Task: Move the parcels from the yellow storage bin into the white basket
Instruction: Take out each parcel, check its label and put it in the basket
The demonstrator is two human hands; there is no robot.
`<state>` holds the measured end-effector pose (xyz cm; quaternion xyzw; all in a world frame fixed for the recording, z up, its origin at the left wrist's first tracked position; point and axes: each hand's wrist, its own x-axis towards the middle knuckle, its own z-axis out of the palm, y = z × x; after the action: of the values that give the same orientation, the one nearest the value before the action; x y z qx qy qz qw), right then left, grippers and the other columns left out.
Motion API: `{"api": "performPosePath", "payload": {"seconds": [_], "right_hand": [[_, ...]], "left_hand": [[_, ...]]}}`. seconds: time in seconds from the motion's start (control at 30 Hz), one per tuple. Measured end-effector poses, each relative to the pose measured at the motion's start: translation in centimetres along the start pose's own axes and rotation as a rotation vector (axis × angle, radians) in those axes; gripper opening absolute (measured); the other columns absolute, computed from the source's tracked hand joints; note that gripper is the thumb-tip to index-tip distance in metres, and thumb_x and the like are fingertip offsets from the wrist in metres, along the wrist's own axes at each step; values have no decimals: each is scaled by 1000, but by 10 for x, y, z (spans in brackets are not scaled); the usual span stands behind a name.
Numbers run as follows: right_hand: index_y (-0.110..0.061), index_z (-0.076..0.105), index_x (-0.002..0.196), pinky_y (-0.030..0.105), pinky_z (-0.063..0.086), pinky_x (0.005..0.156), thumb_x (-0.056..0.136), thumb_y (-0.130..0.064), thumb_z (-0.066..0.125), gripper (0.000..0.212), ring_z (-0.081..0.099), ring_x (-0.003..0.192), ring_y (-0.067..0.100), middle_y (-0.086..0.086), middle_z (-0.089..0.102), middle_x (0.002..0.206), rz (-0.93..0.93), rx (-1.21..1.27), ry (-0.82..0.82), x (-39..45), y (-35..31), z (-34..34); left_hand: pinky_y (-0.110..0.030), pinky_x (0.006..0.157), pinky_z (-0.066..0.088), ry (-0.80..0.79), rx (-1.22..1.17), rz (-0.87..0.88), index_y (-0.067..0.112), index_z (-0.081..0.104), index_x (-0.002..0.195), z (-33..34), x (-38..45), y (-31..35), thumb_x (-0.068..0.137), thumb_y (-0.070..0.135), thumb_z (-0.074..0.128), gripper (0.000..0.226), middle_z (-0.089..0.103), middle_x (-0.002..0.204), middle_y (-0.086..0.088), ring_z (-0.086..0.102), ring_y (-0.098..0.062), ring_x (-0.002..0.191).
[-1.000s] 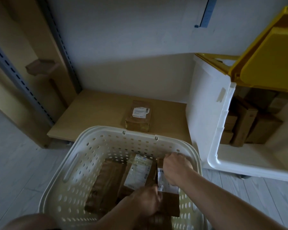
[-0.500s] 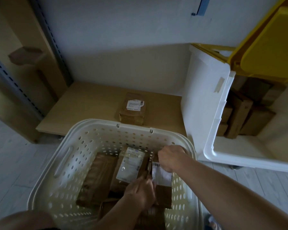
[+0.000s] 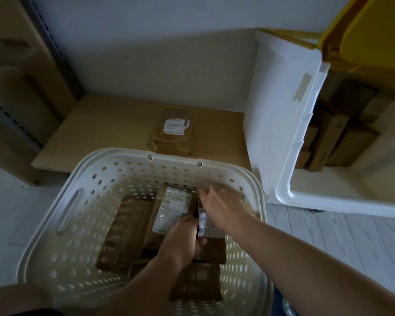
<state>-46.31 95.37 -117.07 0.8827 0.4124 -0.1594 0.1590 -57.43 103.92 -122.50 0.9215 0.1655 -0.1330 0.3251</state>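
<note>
Starting at the left, a brown parcel (image 3: 126, 233) lies flat in the white basket (image 3: 71, 210), with a labelled parcel (image 3: 173, 208) just beside it. Next, the left hand (image 3: 183, 242) curls its fingers round the edge of an upright parcel (image 3: 211, 245), while the right hand (image 3: 221, 204) rests on that parcel's top with fingers loosely spread. Further right, the storage bin (image 3: 283, 124), its yellow lid (image 3: 374, 30) raised, holds more brown parcels (image 3: 342, 133); another parcel (image 3: 173, 133) lies on the low shelf (image 3: 100, 131) behind the basket.

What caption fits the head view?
Both hands, left hand and right hand, settle brown cardboard parcel in white perforated basket.
</note>
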Motion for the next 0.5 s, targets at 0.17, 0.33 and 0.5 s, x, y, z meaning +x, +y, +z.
{"api": "performPosePath", "payload": {"seconds": [0.17,0.33,0.5], "right_hand": [[-4,31,145,38,43,79,88,-25,71,73,62,115,37,19,62,126,37,132,-238,0,5,13],[-8,31,146,40,48,85,88,-16,71,72,62,118,35,16,62,129,105,124,-298,10,1,16],[-9,37,146,39,51,97,88,-30,74,72,59,126,33,14,58,139,158,164,-316,22,-4,18]], "left_hand": [[-31,97,46,24,-16,62,20,52,124,4,4,-4,92,29,70,38,54,127,1,55,-18,118],[-35,108,45,44,-24,81,23,39,148,9,8,-8,89,30,74,69,36,142,1,50,-18,128],[-34,100,48,2,115,76,21,64,122,6,9,-5,95,37,63,31,35,132,4,51,-14,113]]}}
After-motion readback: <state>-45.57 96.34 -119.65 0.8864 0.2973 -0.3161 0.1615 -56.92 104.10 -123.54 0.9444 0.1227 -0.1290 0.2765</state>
